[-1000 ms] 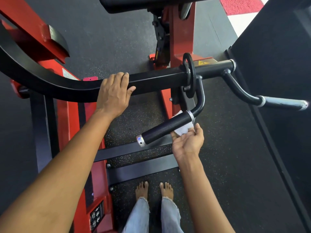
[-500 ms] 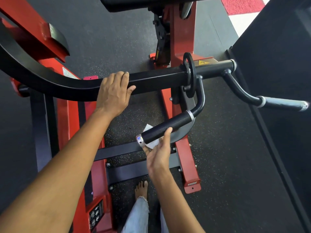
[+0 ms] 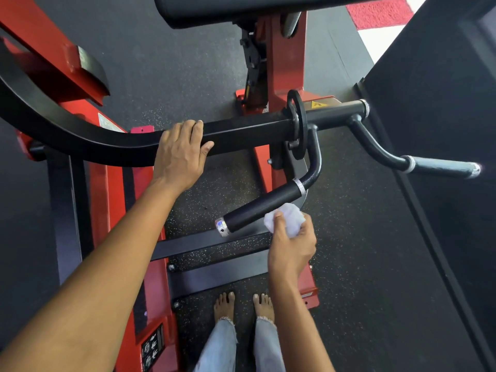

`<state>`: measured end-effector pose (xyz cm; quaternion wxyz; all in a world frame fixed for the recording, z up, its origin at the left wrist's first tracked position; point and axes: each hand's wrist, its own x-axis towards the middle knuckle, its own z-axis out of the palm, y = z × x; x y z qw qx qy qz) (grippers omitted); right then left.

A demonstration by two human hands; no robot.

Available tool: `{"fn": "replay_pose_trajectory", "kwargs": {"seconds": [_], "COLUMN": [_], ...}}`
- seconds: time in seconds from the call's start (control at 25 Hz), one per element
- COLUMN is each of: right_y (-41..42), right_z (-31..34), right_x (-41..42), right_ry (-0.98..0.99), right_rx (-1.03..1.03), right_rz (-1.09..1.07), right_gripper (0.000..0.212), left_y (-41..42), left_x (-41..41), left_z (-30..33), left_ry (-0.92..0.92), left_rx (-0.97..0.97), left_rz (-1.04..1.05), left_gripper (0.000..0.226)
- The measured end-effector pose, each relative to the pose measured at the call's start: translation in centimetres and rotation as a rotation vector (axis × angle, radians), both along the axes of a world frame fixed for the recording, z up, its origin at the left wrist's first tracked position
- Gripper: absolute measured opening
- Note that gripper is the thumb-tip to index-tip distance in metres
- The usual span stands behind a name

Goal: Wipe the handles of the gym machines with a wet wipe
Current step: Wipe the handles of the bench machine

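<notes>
A black rubber-gripped handle point(image 3: 261, 208) with a chrome end cap slants down to the left from the machine's black lever arm point(image 3: 241, 130). My right hand point(image 3: 291, 244) holds a crumpled white wet wipe point(image 3: 288, 218) pressed against the underside of this handle, near its upper end. My left hand point(image 3: 182, 154) lies over the black lever arm, fingers curled across its top. A second handle point(image 3: 442, 167), grey and shiny, sticks out to the right from the same arm.
The red machine frame point(image 3: 107, 210) runs down the left, with black crossbars point(image 3: 214, 264) on the speckled rubber floor. A black pad point(image 3: 241, 9) hangs over the top. My bare feet point(image 3: 243, 304) stand just below the crossbars. A dark wall point(image 3: 442, 89) closes the right side.
My right hand has slid the wipe from the handle's lower chrome end back up to the right along its underside. My left hand has stayed on the lever arm.
</notes>
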<state>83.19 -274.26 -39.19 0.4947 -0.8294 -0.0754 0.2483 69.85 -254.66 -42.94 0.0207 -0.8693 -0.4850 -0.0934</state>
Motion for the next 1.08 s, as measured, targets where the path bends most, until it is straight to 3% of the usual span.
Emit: {"fn": "replay_pose_trajectory", "kwargs": {"seconds": [0.08, 0.16, 0.36, 0.48, 0.64, 0.84, 1.08], "right_y": [-0.3, -0.9, -1.0, -0.9, -1.2, -0.8, 0.6], "right_z": [0.6, 1.0, 2.1, 3.1, 3.9, 3.8, 2.0], "right_x": [1.9, 4.1, 11.8, 16.8, 23.2, 29.4, 34.4], "right_ry": [-0.056, -0.103, -0.317, -0.451, -0.535, -0.63, -0.854], "right_rx": [0.025, 0.044, 0.096, 0.099, 0.099, 0.064, -0.104], "right_rz": [0.013, 0.041, 0.155, 0.217, 0.276, 0.338, 0.412], "right_gripper": [0.003, 0.009, 0.028, 0.03, 0.026, 0.034, 0.041], "left_y": [-0.4, -1.3, -4.6, -4.7, -5.3, -5.7, -3.7], "left_x": [0.2, 1.0, 11.3, 17.4, 22.3, 28.5, 32.0], "left_z": [0.2, 0.6, 3.7, 5.7, 6.1, 5.8, 2.5], "left_ry": [-0.02, -0.055, -0.199, -0.283, -0.233, -0.163, -0.056], "left_rx": [-0.038, -0.042, -0.066, -0.128, -0.057, -0.1, -0.114], "left_rz": [0.033, 0.037, -0.218, -0.094, -0.161, -0.223, -0.251], "left_gripper": [0.05, 0.05, 0.049, 0.049, 0.051, 0.057, 0.067]}}
